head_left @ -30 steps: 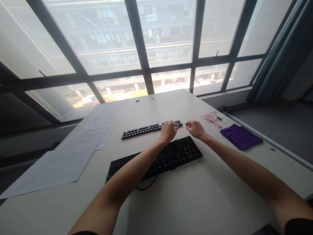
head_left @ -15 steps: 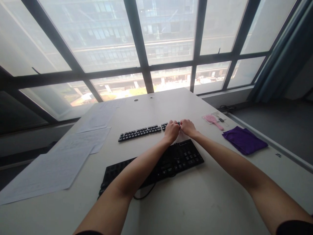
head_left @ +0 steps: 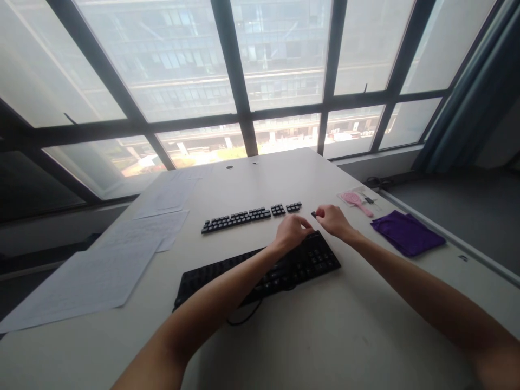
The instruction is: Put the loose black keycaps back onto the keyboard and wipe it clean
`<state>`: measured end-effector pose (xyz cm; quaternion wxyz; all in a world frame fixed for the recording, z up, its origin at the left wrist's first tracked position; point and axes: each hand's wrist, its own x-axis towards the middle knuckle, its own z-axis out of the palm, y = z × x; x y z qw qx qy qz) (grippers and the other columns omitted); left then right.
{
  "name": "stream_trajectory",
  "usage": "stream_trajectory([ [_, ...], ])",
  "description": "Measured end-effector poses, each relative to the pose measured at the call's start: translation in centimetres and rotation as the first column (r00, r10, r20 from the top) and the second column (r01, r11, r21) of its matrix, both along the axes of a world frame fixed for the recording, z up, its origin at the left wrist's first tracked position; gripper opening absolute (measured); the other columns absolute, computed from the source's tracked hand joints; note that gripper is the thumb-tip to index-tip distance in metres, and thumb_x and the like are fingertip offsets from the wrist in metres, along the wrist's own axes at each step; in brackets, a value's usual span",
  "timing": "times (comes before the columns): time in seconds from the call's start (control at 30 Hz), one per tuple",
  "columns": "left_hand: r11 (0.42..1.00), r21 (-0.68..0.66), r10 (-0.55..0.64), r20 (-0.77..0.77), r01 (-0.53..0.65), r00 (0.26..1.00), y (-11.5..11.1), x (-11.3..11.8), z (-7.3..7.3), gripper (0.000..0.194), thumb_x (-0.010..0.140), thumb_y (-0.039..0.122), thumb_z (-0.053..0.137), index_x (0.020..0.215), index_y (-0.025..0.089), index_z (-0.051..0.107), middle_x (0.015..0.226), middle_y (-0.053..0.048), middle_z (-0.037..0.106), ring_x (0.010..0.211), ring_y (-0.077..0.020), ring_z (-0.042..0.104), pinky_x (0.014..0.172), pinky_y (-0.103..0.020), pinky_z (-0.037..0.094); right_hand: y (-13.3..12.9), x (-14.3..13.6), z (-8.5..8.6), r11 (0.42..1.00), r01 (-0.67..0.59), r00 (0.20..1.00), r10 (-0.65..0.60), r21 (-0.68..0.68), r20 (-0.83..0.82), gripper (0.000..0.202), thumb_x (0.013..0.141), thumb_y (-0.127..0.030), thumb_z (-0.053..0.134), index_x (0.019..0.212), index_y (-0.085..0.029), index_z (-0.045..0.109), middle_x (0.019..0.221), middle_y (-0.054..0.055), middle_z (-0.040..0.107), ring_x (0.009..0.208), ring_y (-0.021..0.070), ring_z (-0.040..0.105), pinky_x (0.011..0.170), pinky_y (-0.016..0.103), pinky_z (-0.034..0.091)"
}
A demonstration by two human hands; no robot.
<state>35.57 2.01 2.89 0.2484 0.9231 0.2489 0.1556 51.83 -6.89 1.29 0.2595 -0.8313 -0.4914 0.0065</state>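
Observation:
A full-size black keyboard [head_left: 227, 266] lies slantwise on the white desk, partly covered by my left forearm. My left hand [head_left: 293, 232] is at its far right edge, fingers curled inward; whatever is between the fingertips is hidden. To its right, my right hand [head_left: 331, 219] pinches a small black keycap [head_left: 313, 214] between thumb and fingers, just above the desk. Beyond the keyboard, loose black keycaps stand in tidy rows: a long group [head_left: 235, 219], a small block [head_left: 278, 209] and a short group [head_left: 293, 207] at the right end.
Printed paper sheets [head_left: 87, 279] cover the desk's left side. A pink brush-shaped thing [head_left: 353, 199] and a small black-ended item [head_left: 369, 200] lie at the right, near a folded purple cloth [head_left: 407, 233]. The keyboard's cable [head_left: 246, 319] loops out toward me. Windows stand behind the desk.
Both hands have left the keycap rows, uncovering the right-hand groups. My left hand came back to the keyboard's edge; my right hand moved right and now shows a keycap in its fingers.

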Motion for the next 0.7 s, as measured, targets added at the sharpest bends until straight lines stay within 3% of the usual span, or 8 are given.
stream_trajectory([
  [0.13,0.976,-0.209,-0.049,0.039,0.056,0.998,-2.8,-1.2,-0.2,0.015,0.080,0.030,0.078,0.091,0.022,0.084,0.081,-0.003,0.080,0.076,-0.0183,0.071,0.074,-0.026,0.052,-4.9,0.1,-1.3,0.981,-0.033,0.977,0.072,0.189,-0.203,0.009,0.081,-0.024,0.069,0.084,-0.020,0.076,0.080,0.006,0.079,0.076,0.0221,0.074,0.070,0.029,0.056],
  [0.3,0.966,-0.243,-0.081,0.023,0.084,0.996,-4.2,-1.4,-0.9,0.014,0.080,0.026,0.077,0.091,0.021,0.085,0.085,-0.005,0.081,0.081,-0.0193,0.073,0.078,-0.027,0.053,-8.7,-1.1,-2.5,0.969,-0.029,0.920,0.122,0.245,-0.372,0.015,0.080,-0.028,0.071,0.090,-0.020,0.078,0.082,0.008,0.080,0.076,0.0244,0.076,0.070,0.033,0.060],
  [0.53,0.964,-0.247,-0.088,0.061,0.101,0.994,-4.4,-1.9,-1.1,0.014,0.082,0.027,0.075,0.090,0.021,0.085,0.087,-0.005,0.081,0.081,-0.0193,0.074,0.079,-0.027,0.054,-9.7,-2.7,-2.1,0.963,-0.048,0.885,0.164,0.264,-0.435,0.016,0.080,-0.028,0.070,0.090,-0.019,0.078,0.084,0.008,0.080,0.081,0.0255,0.076,0.076,0.036,0.060],
  [0.7,0.988,-0.105,-0.102,0.085,0.111,0.991,-4.8,-1.9,-1.5,0.011,0.082,0.026,0.074,0.085,0.023,0.084,0.084,-0.004,0.080,0.083,-0.0202,0.070,0.089,-0.031,0.052,-9.5,-2.8,-2.1,0.963,-0.049,0.872,0.170,0.263,-0.458,0.015,0.080,-0.028,0.070,0.088,-0.018,0.078,0.085,0.008,0.080,0.080,0.0253,0.076,0.075,0.035,0.059],
])
